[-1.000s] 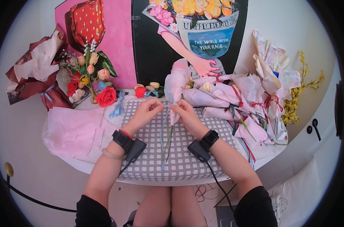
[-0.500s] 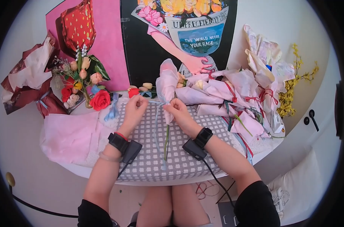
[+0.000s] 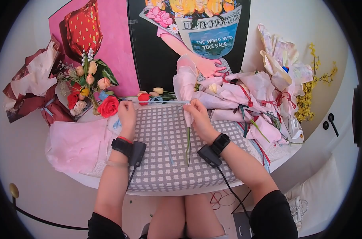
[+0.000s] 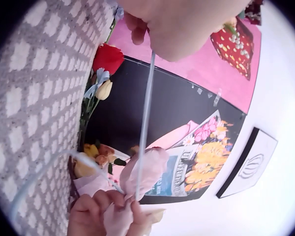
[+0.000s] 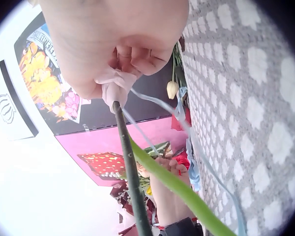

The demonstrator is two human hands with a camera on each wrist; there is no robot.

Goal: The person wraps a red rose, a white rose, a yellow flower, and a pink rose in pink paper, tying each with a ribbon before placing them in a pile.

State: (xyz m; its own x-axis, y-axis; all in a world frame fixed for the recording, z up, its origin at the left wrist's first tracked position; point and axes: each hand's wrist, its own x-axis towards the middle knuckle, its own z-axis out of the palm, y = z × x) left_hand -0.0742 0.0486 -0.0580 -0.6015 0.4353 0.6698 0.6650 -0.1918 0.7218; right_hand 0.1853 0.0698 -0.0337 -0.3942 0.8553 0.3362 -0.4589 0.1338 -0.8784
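Note:
My right hand (image 3: pixel 200 119) grips the gathered neck of a small bouquet (image 3: pixel 185 81) wrapped in pale pink paper, which stands upright over the checked cloth. Below that hand hang its stems, one dark (image 5: pixel 130 167) and one bright green (image 5: pixel 174 184). A light blue ribbon (image 3: pixel 161 102) stretches taut and nearly level from the bouquet's neck to my left hand (image 3: pixel 127 115), whose curled fingers hold it. Another length of the ribbon (image 4: pixel 44 169) hangs loose over the cloth in the left wrist view. The wrap's binding point is hidden by the right fingers.
Several pink-wrapped bouquets (image 3: pixel 229 97) lie piled at the right. Pink paper sheets (image 3: pixel 77 143) lie at the left, in front of loose flowers and a red rose (image 3: pixel 108 106). Single flowers (image 3: pixel 157 92) lie along the back, below a painting (image 3: pixel 213 40). Grey checked cloth (image 3: pixel 161 167) covers the middle.
My left hand has moved left, away from the bouquet, drawing the ribbon from a short slack piece into a long straight line. My right hand stays at the bouquet's neck.

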